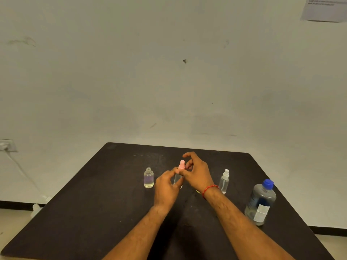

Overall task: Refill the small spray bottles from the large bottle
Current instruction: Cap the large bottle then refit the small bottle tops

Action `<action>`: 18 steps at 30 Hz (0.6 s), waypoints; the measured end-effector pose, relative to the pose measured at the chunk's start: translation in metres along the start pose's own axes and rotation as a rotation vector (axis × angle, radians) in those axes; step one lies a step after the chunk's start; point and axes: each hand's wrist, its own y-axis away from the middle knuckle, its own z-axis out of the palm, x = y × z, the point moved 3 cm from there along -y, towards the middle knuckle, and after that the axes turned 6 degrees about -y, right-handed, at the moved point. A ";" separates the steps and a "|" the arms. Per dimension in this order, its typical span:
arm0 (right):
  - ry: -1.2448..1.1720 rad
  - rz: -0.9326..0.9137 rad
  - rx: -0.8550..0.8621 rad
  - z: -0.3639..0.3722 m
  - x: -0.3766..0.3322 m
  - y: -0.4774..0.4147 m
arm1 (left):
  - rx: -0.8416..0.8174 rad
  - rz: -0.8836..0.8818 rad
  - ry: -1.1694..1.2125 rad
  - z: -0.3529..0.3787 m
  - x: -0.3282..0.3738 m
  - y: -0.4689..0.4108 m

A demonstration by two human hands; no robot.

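A small clear spray bottle with a pink spray head (181, 165) stands upright at the middle of the black table (93, 199). My left hand (166, 186) grips its clear body. My right hand (197, 171) pinches the collar just under the pink head with thumb and fingertip, its other fingers arched above. An uncapped small bottle (148, 178) with a little liquid stands to the left. A small bottle with a white spray head (224, 181) stands to the right. The large clear bottle with a blue cap (261, 202) stands at the right edge, capped.
The table's back edge meets a pale wall. A wall socket with a white cable (6, 145) is at the far left. A paper sheet (324, 8) hangs on the wall at the top right. A small yellowish object (198, 191) peeks out beneath my right wrist.
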 end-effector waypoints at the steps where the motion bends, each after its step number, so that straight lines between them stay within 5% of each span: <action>1: 0.000 0.007 -0.010 0.000 0.001 0.000 | 0.006 -0.002 0.002 -0.001 0.000 0.000; 18: -0.079 -0.032 -0.087 -0.002 0.000 0.001 | -0.016 -0.004 0.019 -0.001 -0.001 0.002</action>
